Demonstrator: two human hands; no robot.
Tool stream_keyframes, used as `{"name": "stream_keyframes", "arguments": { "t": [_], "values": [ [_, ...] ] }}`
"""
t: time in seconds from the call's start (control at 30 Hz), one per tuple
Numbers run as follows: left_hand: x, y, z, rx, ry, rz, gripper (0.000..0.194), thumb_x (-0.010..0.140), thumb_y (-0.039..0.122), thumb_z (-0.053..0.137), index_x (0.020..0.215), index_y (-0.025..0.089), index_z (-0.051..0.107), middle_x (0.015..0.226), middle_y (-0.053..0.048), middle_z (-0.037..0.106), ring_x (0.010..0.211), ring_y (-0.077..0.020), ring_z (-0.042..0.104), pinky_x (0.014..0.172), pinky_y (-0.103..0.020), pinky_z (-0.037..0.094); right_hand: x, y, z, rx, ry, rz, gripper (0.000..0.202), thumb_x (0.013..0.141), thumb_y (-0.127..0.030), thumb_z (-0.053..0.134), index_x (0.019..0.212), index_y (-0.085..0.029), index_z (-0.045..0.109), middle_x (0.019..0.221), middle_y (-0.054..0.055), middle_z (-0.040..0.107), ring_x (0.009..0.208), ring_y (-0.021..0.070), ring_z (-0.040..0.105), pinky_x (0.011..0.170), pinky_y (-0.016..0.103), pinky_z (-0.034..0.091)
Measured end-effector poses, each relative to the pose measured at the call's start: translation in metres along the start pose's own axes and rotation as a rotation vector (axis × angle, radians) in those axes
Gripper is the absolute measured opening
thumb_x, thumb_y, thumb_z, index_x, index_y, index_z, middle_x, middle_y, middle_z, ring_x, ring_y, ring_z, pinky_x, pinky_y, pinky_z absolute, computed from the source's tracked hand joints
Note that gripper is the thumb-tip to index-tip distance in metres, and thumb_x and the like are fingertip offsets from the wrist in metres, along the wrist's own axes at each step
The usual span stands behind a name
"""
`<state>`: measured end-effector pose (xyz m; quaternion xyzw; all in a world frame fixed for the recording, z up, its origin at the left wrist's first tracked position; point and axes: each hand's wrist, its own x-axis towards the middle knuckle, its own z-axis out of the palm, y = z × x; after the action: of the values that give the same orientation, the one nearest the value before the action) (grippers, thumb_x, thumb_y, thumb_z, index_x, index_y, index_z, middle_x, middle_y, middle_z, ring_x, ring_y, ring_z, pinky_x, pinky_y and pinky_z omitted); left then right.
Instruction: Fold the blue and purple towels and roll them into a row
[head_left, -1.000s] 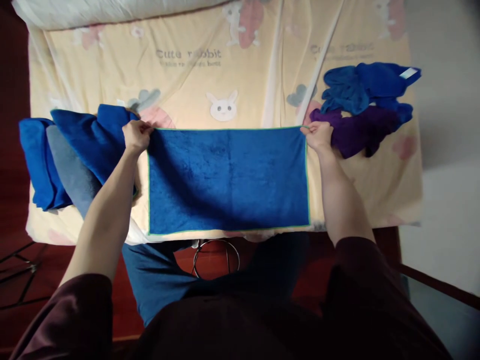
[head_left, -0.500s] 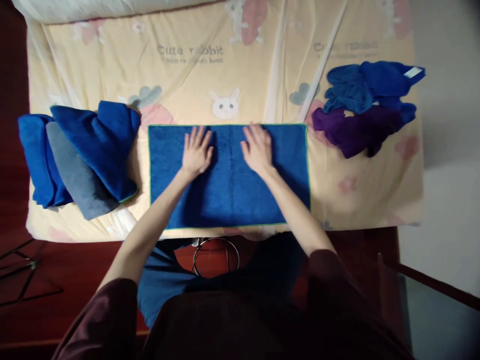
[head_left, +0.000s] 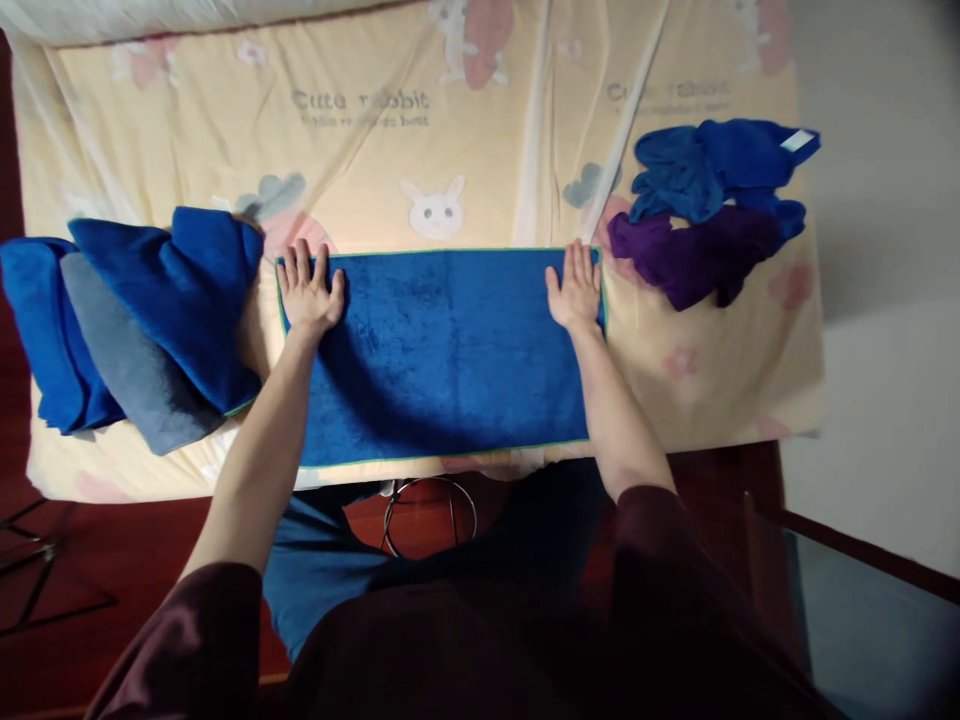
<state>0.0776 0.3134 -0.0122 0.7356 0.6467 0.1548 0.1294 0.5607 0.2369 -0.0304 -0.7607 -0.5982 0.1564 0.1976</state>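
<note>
A blue towel (head_left: 450, 350) with a thin green edge lies spread flat in front of me, with a faint crease down its middle. My left hand (head_left: 309, 295) rests palm down on its far left corner, fingers spread. Near the far right corner, my right hand (head_left: 576, 290) lies flat on the cloth, fingers stretched out. Neither hand grips anything.
Folded blue towels (head_left: 180, 290) and a grey towel (head_left: 135, 350) lie at the left. Crumpled blue cloths (head_left: 720, 165) and a purple cloth (head_left: 694, 255) sit at the right. The rabbit-print bed sheet (head_left: 487, 190) lies beneath; its front edge is close to my legs.
My hands have slid apart over the towel, the left one to the left corner and the right one to the right corner. The view has shifted slightly.
</note>
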Motion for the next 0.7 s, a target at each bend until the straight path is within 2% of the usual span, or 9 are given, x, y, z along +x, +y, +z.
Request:
{"name": "stream_keyframes", "arguments": {
  "t": [0.07, 0.17, 0.23, 0.33, 0.4, 0.47, 0.6, 0.67, 0.7],
  "values": [
    [0.002, -0.01, 0.001, 0.021, 0.02, 0.01, 0.073, 0.11, 0.06, 0.032, 0.166, 0.014, 0.031, 0.178, -0.009, 0.007, 0.164, -0.0321, 0.002, 0.132, -0.059, 0.0, 0.004, 0.015, -0.005, 0.001, 0.021, 0.03, 0.067, 0.112, -0.038, 0.039, 0.165, 0.0, 0.023, 0.176, 0.018, 0.016, 0.165, 0.0244, 0.008, 0.134, 0.054, -0.004],
    [0.005, -0.017, 0.005, 0.04, 0.009, 0.025, 0.081, 0.111, 0.065, 0.024, 0.165, 0.005, 0.028, 0.177, -0.015, 0.004, 0.164, -0.0356, -0.001, 0.128, -0.061, 0.0, 0.007, 0.022, -0.006, -0.072, 0.03, 0.049, 0.068, 0.112, -0.037, 0.038, 0.166, -0.001, 0.021, 0.177, 0.017, 0.015, 0.165, 0.0241, 0.008, 0.134, 0.052, -0.002],
    [0.008, -0.018, 0.005, 0.041, 0.0, 0.016, 0.079, 0.11, 0.063, 0.025, 0.166, 0.006, 0.027, 0.178, -0.014, 0.004, 0.164, -0.0352, -0.001, 0.13, -0.061, -0.001, 0.008, 0.021, -0.008, -0.116, 0.023, 0.056, 0.068, 0.112, -0.037, 0.036, 0.166, 0.0, 0.02, 0.177, 0.017, 0.015, 0.165, 0.0241, 0.009, 0.135, 0.051, 0.0],
    [0.008, -0.007, -0.002, 0.05, -0.023, -0.032, 0.071, 0.109, 0.049, 0.036, 0.167, 0.009, 0.025, 0.179, -0.01, 0.003, 0.164, -0.0321, -0.004, 0.132, -0.06, -0.006, 0.008, 0.003, -0.013, -0.169, 0.024, 0.088, 0.066, 0.112, -0.033, 0.036, 0.165, 0.003, 0.021, 0.176, 0.019, 0.015, 0.165, 0.0268, 0.008, 0.134, 0.056, -0.003],
    [-0.003, 0.016, -0.006, 0.046, -0.055, -0.02, 0.071, 0.107, 0.042, 0.039, 0.167, 0.007, 0.025, 0.179, -0.01, 0.003, 0.164, -0.0322, -0.007, 0.132, -0.061, -0.008, -0.001, -0.026, -0.012, -0.197, 0.054, 0.07, 0.066, 0.11, -0.029, 0.038, 0.164, 0.006, 0.022, 0.176, 0.022, 0.014, 0.165, 0.029, 0.005, 0.132, 0.059, -0.007],
    [-0.026, 0.052, -0.003, 0.003, -0.09, 0.065, 0.072, 0.106, 0.044, 0.039, 0.168, 0.009, 0.027, 0.179, -0.011, 0.005, 0.165, -0.0324, -0.008, 0.132, -0.061, -0.007, -0.022, -0.068, -0.003, -0.177, 0.043, -0.038, 0.067, 0.108, -0.029, 0.038, 0.164, 0.006, 0.024, 0.176, 0.022, 0.014, 0.166, 0.0294, 0.003, 0.132, 0.061, -0.009],
    [-0.091, 0.128, 0.031, -0.12, -0.147, 0.211, 0.071, 0.106, 0.046, 0.035, 0.17, 0.018, 0.026, 0.176, -0.009, 0.017, 0.165, -0.029, 0.001, 0.134, -0.06, -0.001, -0.089, -0.16, 0.036, -0.036, -0.215, -0.279, 0.068, 0.106, -0.036, 0.038, 0.168, -0.012, 0.027, 0.175, 0.01, 0.026, 0.166, 0.0294, 0.01, 0.135, 0.061, 0.0],
    [-0.116, 0.147, 0.046, -0.139, -0.166, 0.235, 0.069, 0.106, 0.042, 0.032, 0.171, 0.019, 0.025, 0.176, -0.01, 0.021, 0.165, -0.0277, 0.007, 0.135, -0.058, 0.002, -0.117, -0.183, 0.052, -0.029, -0.289, -0.284, 0.067, 0.106, -0.035, 0.035, 0.17, -0.017, 0.025, 0.176, 0.006, 0.023, 0.166, 0.0267, 0.011, 0.137, 0.057, 0.003],
    [-0.123, 0.15, 0.049, -0.135, -0.175, 0.248, 0.068, 0.106, 0.041, 0.031, 0.17, 0.02, 0.026, 0.175, -0.009, 0.022, 0.165, -0.0272, 0.009, 0.135, -0.058, 0.004, -0.126, -0.185, 0.056, -0.03, -0.298, -0.276, 0.067, 0.106, -0.036, 0.033, 0.17, -0.017, 0.024, 0.177, 0.005, 0.021, 0.166, 0.0255, 0.011, 0.137, 0.055, 0.004]
  ]
}}
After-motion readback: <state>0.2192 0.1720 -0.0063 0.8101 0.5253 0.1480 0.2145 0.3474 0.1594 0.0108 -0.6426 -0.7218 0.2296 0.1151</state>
